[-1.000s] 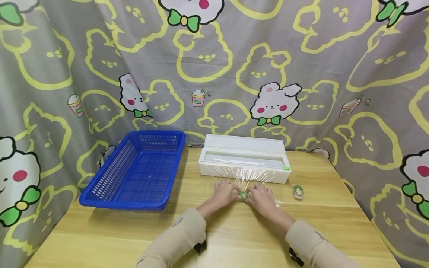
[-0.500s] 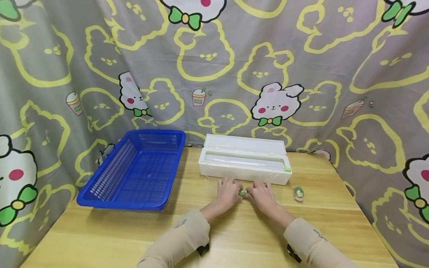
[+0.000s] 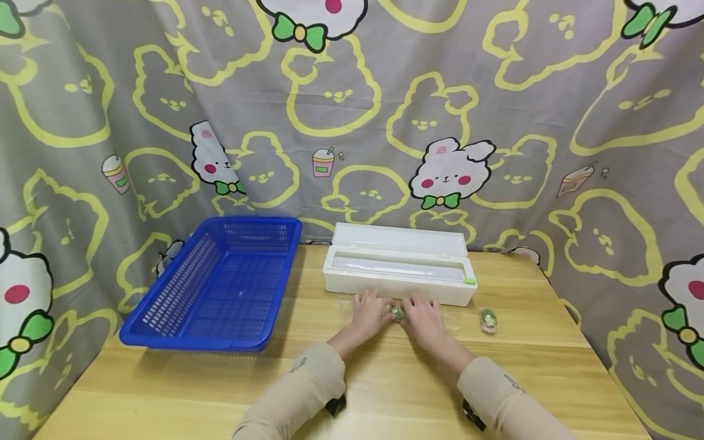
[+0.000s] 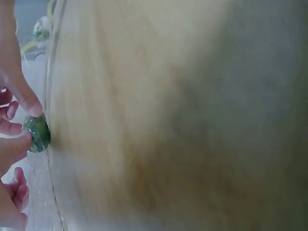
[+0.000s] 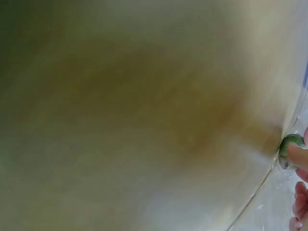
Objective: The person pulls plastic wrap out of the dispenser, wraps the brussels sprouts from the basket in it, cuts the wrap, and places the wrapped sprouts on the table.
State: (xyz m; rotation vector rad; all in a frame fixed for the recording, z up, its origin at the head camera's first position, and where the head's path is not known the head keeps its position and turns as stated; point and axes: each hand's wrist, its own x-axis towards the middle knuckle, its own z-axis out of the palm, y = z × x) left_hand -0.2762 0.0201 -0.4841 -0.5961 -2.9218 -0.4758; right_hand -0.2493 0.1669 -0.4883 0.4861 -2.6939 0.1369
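A small rounded green vegetable (image 4: 37, 132), dark with paler streaks, lies on a sheet of clear cling film (image 4: 41, 187). My left hand (image 3: 370, 316) pinches it from the left, its thumb on the vegetable in the left wrist view. From the other side my right hand (image 3: 425, 319) holds it with thumb and fingers, the thumb (image 5: 298, 155) covering part of it in the right wrist view. Both hands are close together just in front of the white cling film box (image 3: 398, 293). A second small green piece (image 3: 487, 320), wrapped in clear film, lies to their right.
The box has its lid (image 3: 398, 239) raised, with a film roll (image 3: 401, 267) inside and a green cutter slider (image 3: 469, 282) at its right end. A blue plastic basket (image 3: 264, 342) stands on the wooden table (image 3: 385, 403) at left. A patterned curtain (image 3: 352, 140) hangs behind.
A second ago the film stretched in bright creases from the box to the hands; those creases are gone now. Both hands stay at the vegetable, their fingers shifted slightly around it.
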